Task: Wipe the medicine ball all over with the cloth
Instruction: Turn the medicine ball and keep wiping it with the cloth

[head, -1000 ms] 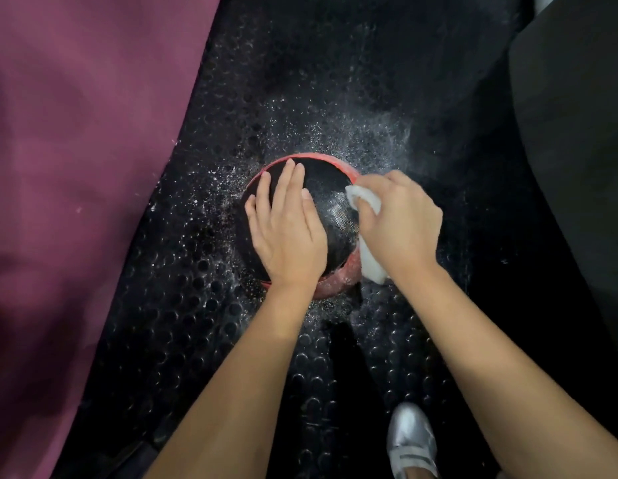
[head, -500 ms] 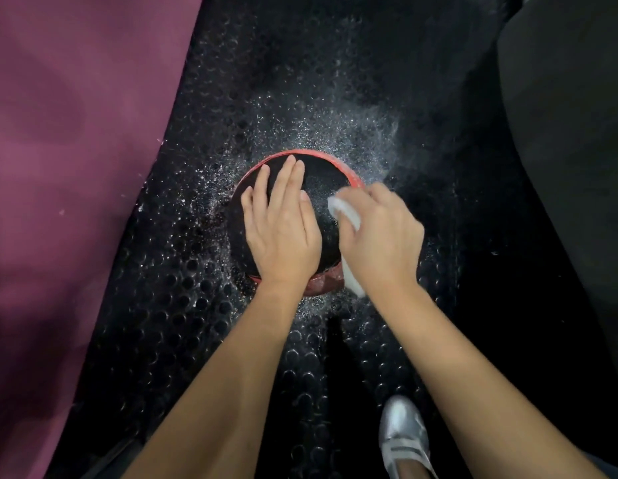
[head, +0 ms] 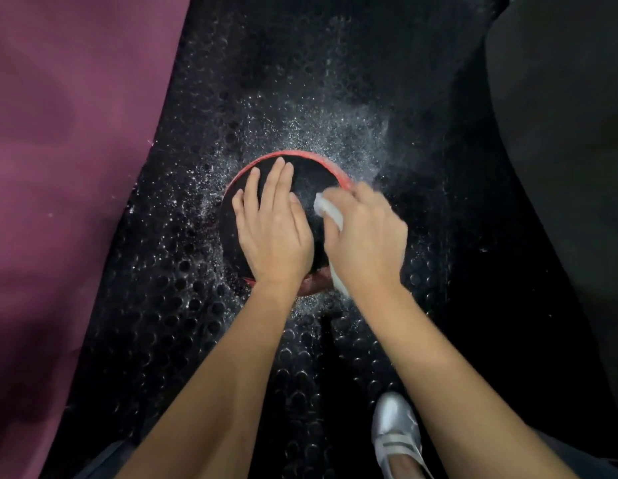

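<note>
1. Medicine ball [head: 312,183]: black with red band; sits on the studded black mat [head: 183,326], amid white specks.
2. Left hand [head: 271,233]: flat on the ball's top, fingers straight.
3. Right hand [head: 368,240]: blurred; fingers curled round the white cloth [head: 330,212], pressed to the ball's right side.
4. Silver shoe [head: 397,433] near the bottom edge; purple surface [head: 58,167] at left.
</note>
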A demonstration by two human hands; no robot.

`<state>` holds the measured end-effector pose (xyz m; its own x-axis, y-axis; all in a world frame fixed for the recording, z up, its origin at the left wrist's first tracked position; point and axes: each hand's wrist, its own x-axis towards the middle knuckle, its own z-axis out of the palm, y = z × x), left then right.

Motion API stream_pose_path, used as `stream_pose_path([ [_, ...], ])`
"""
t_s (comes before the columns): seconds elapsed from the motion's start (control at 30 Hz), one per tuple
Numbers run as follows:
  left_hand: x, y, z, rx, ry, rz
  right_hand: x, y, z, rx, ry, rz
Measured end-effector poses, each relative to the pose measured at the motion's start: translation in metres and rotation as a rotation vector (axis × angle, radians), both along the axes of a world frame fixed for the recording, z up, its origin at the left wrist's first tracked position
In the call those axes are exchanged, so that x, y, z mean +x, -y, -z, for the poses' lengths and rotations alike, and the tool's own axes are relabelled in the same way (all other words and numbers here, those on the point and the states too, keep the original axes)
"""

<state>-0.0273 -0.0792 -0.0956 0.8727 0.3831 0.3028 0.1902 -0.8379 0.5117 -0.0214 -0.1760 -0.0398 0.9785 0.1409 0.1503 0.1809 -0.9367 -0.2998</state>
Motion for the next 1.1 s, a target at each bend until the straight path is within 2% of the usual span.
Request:
stream_pose_path([
  [0.07, -0.001, -0.003, 0.000, -0.021, 0.002, -0.013, -0.017, -0.001, 0.001, -0.008, 0.009, -0.041],
  [0.17, -0.006, -0.005, 0.001, -0.015, 0.012, 0.004, 0.002, -0.002, -0.003, -0.042, 0.043, -0.037],
  [0.27, -0.007, -0.003, 0.001, -0.002, -0.018, 0.024, 0.027, -0.004, -0.004, -0.074, -0.057, -0.026],
  [0.5, -0.006, -0.020, -0.004, -0.078, -0.030, 0.162, 0.039, 0.000, -0.003, -0.017, -0.106, -0.050],
  [0.6, -0.004, -0.018, 0.000, -0.070, 0.006, 0.094, 0.029, -0.004, -0.003, -0.051, -0.051, -0.027],
  [0.73, -0.007, -0.018, 0.001, -0.055, 0.018, 0.114, 0.000, -0.002, 0.001, -0.065, 0.077, -0.147],
  [0.87, -0.009, -0.015, 0.002, -0.049, 0.024, 0.116, 0.022, 0.003, -0.005, -0.060, -0.065, 0.049],
  [1.03, -0.008, -0.021, 0.002, -0.066, 0.022, 0.122, 0.001, -0.005, -0.004, -0.044, 0.017, -0.159],
  [1.1, -0.010, -0.018, 0.001, -0.056, 0.022, 0.132, 0.017, 0.002, -0.006, -0.010, -0.035, -0.022],
])
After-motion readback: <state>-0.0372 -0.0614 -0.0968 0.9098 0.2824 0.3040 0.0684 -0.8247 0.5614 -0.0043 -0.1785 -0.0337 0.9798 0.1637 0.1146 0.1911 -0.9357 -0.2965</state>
